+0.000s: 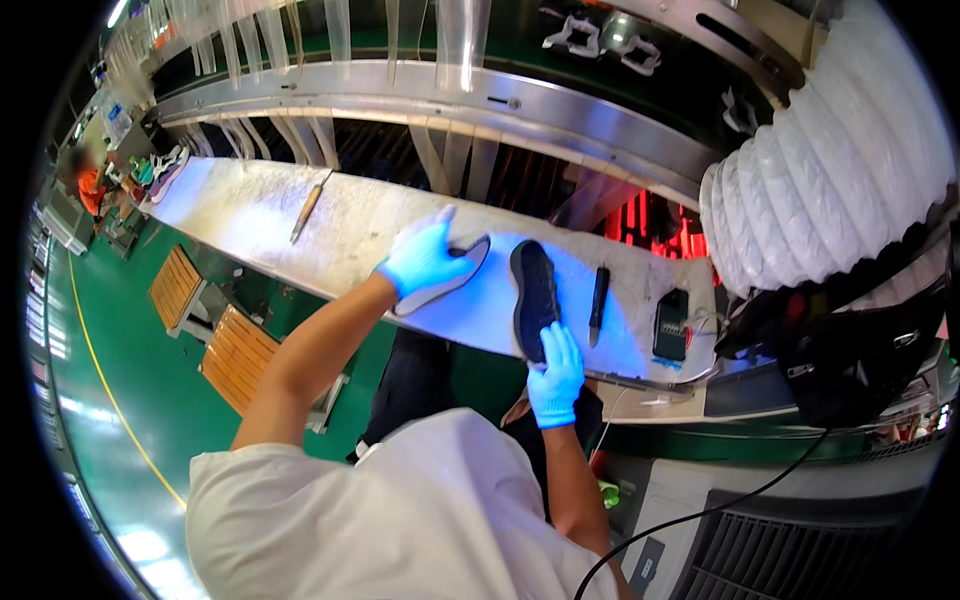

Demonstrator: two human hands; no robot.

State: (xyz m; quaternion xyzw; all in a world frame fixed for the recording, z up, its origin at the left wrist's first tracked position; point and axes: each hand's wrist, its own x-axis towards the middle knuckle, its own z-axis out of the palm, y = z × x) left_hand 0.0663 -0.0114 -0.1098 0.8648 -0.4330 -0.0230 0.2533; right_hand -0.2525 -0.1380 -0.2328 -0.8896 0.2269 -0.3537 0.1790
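Two shoe soles lie on the long pale bench. My left hand, in a blue glove, lies over the grey-edged sole, its fingers stretched out and its thumb across the sole; the hand covers part of it. To the right is a dark sole with its hollow side up. My right hand, also blue-gloved, holds that sole's near end, fingers on top; the thumb's grip is partly hidden. Just right of the dark sole lies a black-handled knife, apart from both hands.
A wooden-handled tool rests on the bench's left part; a black phone-like device sits at the right. Behind runs a machine with hanging clear strips and red-lit slats. A white ribbed duct bulges at right. Wooden-topped stools stand left.
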